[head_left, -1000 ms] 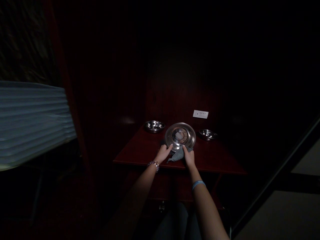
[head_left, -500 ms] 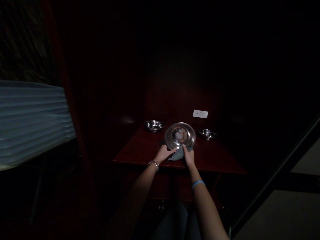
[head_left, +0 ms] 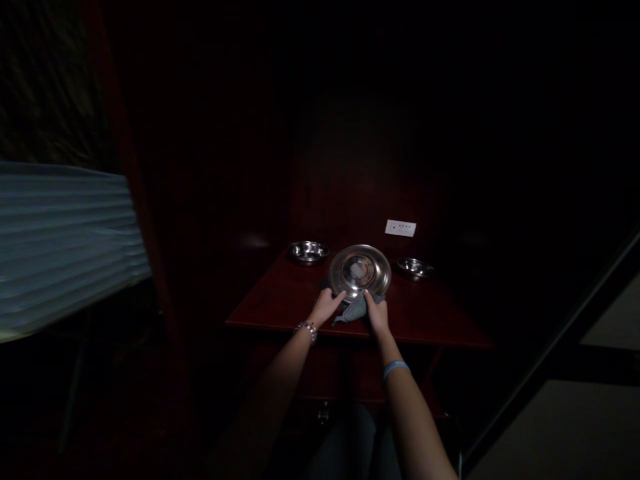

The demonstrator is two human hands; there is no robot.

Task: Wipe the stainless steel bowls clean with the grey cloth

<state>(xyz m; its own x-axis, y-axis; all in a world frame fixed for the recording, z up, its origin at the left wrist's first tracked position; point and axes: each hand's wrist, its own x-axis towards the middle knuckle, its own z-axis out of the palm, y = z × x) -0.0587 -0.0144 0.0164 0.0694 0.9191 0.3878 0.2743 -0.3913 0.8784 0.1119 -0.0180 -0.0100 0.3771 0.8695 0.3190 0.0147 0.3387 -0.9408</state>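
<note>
A round, shiny metal plate is tilted up toward me above the desk, with a pale patch near its middle. My left hand grips its lower left rim, thumb on the near face and fingers behind. At the lower right rim, my right hand is closed on a grey-blue cloth, its thumb pressing toward the plate's face. The cloth hangs down between the two hands. Behind the plate and cloth, most of my fingers are hidden.
On the dark red desk stand a metal bowl at the back left and another metal bowl at the right. A white wall socket is behind them. Far left is a pale ribbed surface. The surroundings are very dark.
My left thumb has drawn back to the left, away from the cloth. The plate has barely shifted, and the right hand with the cloth stays nearly in place.
</note>
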